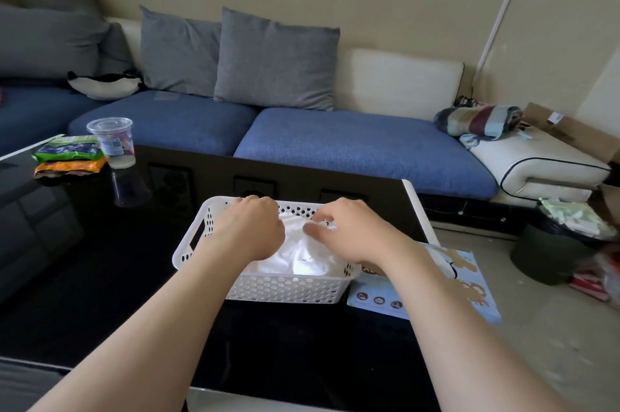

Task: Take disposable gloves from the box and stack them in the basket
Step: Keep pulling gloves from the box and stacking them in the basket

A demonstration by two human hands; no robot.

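A white perforated basket [285, 289] stands on the black glossy table, holding a pile of thin translucent disposable gloves [303, 259]. My left hand [250, 230] reaches into the basket's left half with fingers curled down onto the gloves near the far rim. My right hand [345, 230] is over the basket's right half and pinches glove film between thumb and fingers. The light blue glove box [436, 290] lies flat to the right of the basket, partly under my right forearm.
A lidded clear plastic cup [114, 143] and snack packets [68, 156] sit at the table's far left. A blue sofa with grey cushions [275, 59] runs behind. A dark waste bin [557, 243] and clutter stand on the floor at right.
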